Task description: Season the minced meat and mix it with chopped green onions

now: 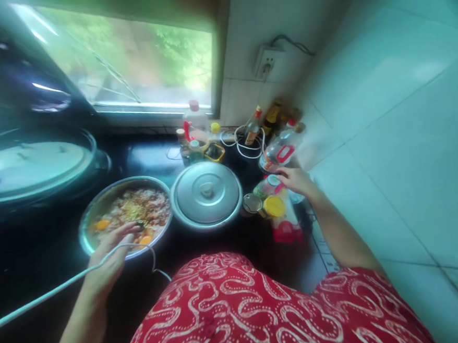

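My left hand (111,253) is over the near rim of a metal bowl (85,239). Its thumb and fingers close together around a small dark piece (139,226) whose kind I cannot make out. Inside the bowl lie minced meat (153,203), chopped pale bits (131,207) and orange egg yolks (145,241). My right hand (298,181) stretches to the group of containers at the right, fingers partly extended by a jar with a pale lid (273,180). A yellow-lidded jar (274,206) stands just in front of it. Whether the fingertips touch the jar is unclear.
A lidded metal pot (207,194) stands right of the bowl. Bottles (253,125) and a large plastic jug (284,149) line the back corner. A white cable (41,297) crosses in front of my left hand. At left is a big glass-lidded pan (36,166).
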A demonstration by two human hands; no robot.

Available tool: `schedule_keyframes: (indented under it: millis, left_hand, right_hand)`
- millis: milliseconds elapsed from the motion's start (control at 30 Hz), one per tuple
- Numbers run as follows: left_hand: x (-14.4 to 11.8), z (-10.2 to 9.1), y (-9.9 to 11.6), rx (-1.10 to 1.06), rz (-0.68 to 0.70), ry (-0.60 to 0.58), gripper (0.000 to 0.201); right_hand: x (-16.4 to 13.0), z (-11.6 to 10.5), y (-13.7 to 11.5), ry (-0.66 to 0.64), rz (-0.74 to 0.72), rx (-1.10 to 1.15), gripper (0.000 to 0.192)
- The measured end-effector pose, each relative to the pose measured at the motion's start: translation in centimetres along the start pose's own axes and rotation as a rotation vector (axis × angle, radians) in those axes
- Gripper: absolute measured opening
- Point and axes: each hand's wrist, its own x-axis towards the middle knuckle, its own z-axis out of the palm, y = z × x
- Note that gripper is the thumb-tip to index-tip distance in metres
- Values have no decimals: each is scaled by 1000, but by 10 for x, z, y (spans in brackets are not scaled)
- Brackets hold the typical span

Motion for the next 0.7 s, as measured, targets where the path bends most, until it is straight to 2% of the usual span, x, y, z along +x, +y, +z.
schedule_keyframes:
  millis: [100, 200, 300, 400, 533, 633, 700]
  left_hand:
    - [-5, 0, -10, -194, -74, 10, 64]
    - [-9, -1, -27, -235, -66, 76, 65]
    - [-11, -3, -40, -309, -78, 93, 63]
    - [-11, -4, -42, -358, -86, 117, 62]
    - [-13, -3, -35, -385, -30, 135, 60]
    - [-23, -1, -32, -341, 1, 156, 58]
    - [-34, 0, -33, -315, -11, 184, 56]
  right_hand:
    - [-5, 12, -3, 31, 23, 27, 32]
    - [-6, 19, -13, 58, 8, 49, 33]
    - [4, 17, -40, 121, -74, 83, 31]
    - [36, 11, -97, 185, -248, 109, 32]
    - [105, 12, -199, 158, -460, 60, 35]
    - [155, 21, -263, 102, -442, -37, 34]
    - [178, 30, -290, 12, -381, -86, 33]
